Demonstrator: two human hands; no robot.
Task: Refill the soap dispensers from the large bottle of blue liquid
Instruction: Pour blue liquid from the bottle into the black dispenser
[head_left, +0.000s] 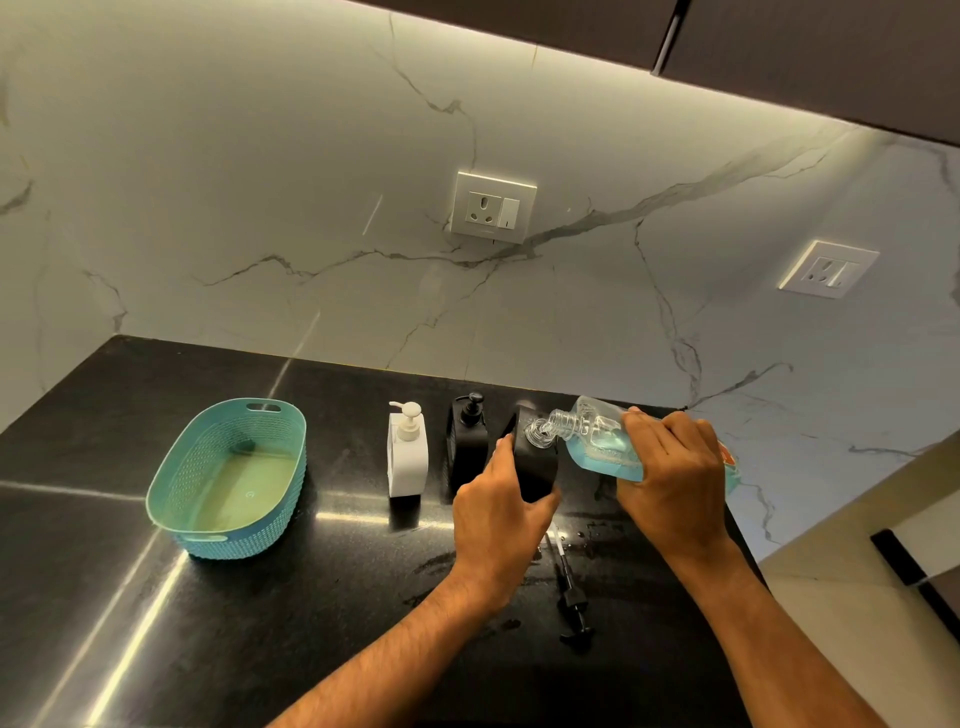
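Observation:
My right hand (670, 483) grips the clear bottle of blue liquid (597, 447), tipped on its side with its uncapped neck over the mouth of an open black dispenser (537, 467). My left hand (498, 514) holds that dispenser upright by its left side. Blue liquid lies low in the tilted bottle; I cannot tell whether it is flowing. A second black dispenser (467, 441) with its pump on stands just to the left, and a white dispenser (408, 452) with a cream pump stands beyond it. The removed black pump (571, 597) lies on the counter in front.
A teal plastic basket (228, 540) sits at the left of the black counter (260, 623). Wet smears mark the counter near the loose pump. The marble wall with two sockets (492, 210) rises behind. The counter's right edge drops off beside my right arm.

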